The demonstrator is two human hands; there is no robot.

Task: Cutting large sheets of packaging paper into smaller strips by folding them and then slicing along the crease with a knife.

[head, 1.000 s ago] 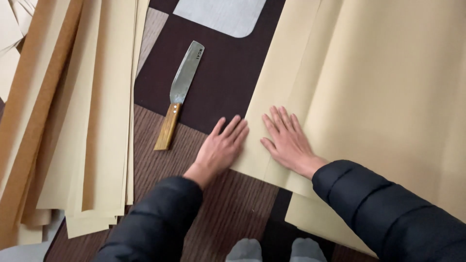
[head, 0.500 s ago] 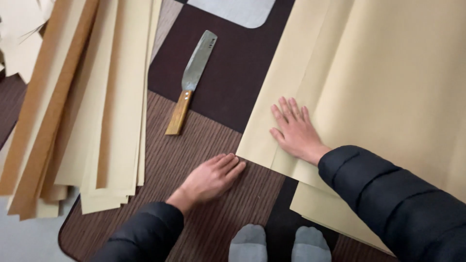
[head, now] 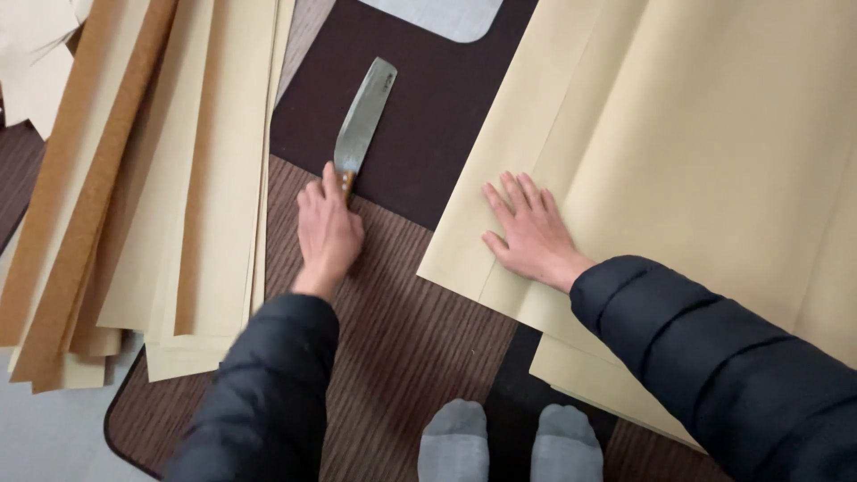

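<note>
Left hand (head: 328,230) closed over the wooden handle of the cleaver (head: 361,119), fingers curled round the grip so that only a sliver of brown wood shows at the thumb. Broad steel blade free of the hand, pointing away toward 1 o'clock, flat on the dark brown panel of the floor mat (head: 420,134). Handle end right at the seam between that dark panel and the striped brown panel (hand mostly over the stripes).

Right hand (head: 528,230) open and holding nothing, palm down, fingers spread and pointing toward 11 o'clock, pressed flat near the lower left corner of the large cream paper sheets (head: 696,152). Cleaver well apart from this hand, off at its 9 to 10 o'clock, with a strip of bare mat between blade and paper edge.

At 9 o'clock of the left hand, just beside it, a fanned stack of long paper strips (head: 170,178) in cream and tan. At 6 o'clock, near the bottom edge, two feet in grey socks (head: 509,442) on the mat. Both forearms in dark padded sleeves (head: 714,357).
</note>
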